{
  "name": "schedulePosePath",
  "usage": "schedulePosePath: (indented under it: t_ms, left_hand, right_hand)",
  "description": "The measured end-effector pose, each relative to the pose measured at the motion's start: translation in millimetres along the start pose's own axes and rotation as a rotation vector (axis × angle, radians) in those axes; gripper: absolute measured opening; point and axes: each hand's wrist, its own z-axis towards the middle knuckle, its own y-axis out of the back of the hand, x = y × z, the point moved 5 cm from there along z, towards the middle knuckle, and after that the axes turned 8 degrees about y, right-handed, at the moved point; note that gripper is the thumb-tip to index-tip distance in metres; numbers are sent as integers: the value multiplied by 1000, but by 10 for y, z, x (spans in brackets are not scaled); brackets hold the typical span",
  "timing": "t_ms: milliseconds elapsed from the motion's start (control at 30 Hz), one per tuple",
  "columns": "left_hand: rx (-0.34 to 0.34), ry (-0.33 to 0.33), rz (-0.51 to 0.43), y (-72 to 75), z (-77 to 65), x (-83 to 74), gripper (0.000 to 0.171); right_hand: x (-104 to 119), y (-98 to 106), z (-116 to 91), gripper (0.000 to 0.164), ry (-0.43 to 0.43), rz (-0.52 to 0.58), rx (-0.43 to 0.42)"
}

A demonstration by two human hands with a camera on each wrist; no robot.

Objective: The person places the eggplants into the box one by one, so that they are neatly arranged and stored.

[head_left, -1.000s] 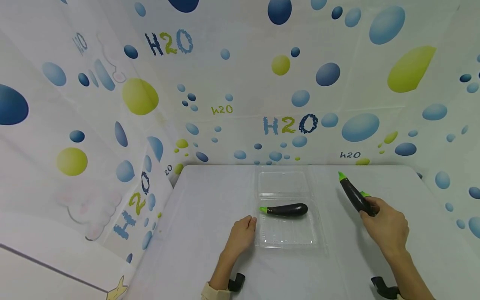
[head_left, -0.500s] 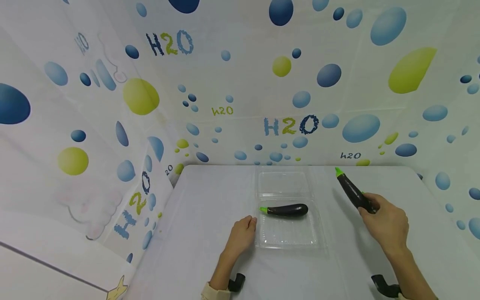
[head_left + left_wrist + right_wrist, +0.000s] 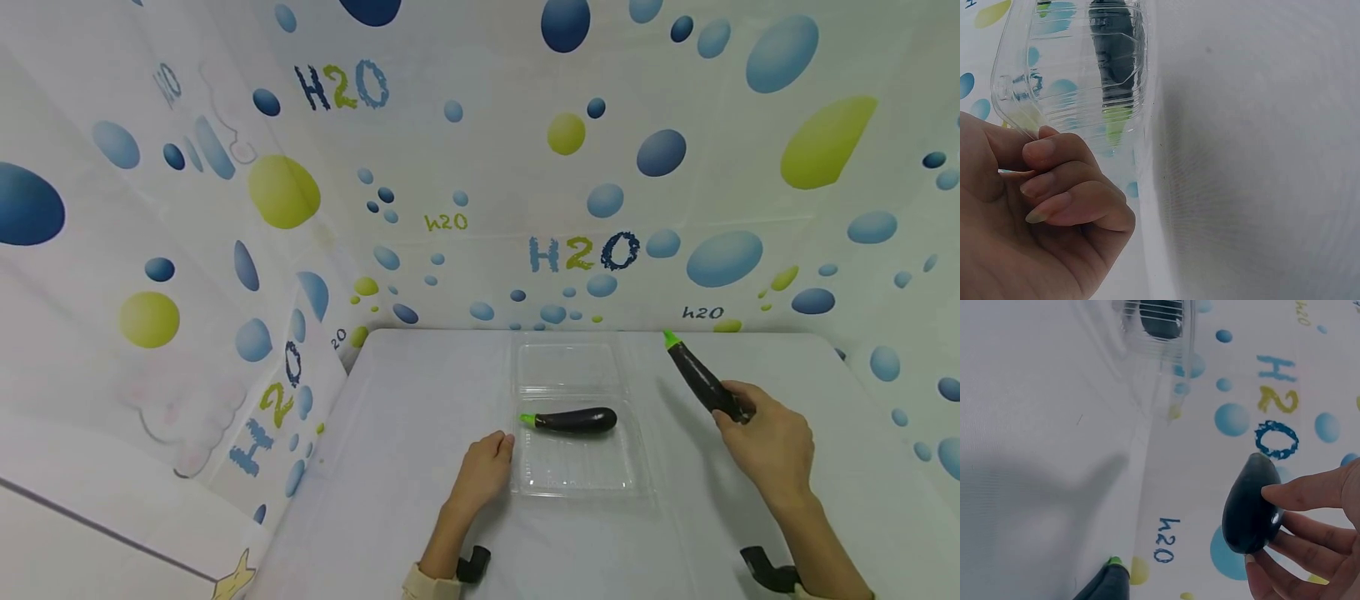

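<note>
My left hand [image 3: 484, 471] pinches the left rim of a clear plastic clamshell container [image 3: 577, 479], thumb and index finger at its edge in the left wrist view. Inside lies a dark eggplant [image 3: 576, 421] with a green stem end pointing left. To the right of the container, my right hand [image 3: 772, 446] holds a second eggplant [image 3: 701, 375] by its thick end, raised over the table. Its green tip points away and to the left. The right wrist view shows a further eggplant [image 3: 1107, 584] on the table, hidden behind the hand in the head view.
The container's lid [image 3: 566, 367] lies folded back toward the far edge. A white cloth covers the table [image 3: 420, 375]. Behind and to the left hang white curtains [image 3: 495, 150] printed with blue and green dots.
My right hand has shifted slightly left and away with the eggplant, whose tip now reaches farther toward the back. The green tip behind that hand has gone out of sight. My left hand stays put.
</note>
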Motion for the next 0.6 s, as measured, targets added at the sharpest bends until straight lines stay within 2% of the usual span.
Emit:
schedulePosePath:
  t_ms: [600]
  left_hand:
    - [4, -2, -5, 0, 3, 4, 35]
  right_hand:
    - [73, 5, 70, 39, 74, 3, -5]
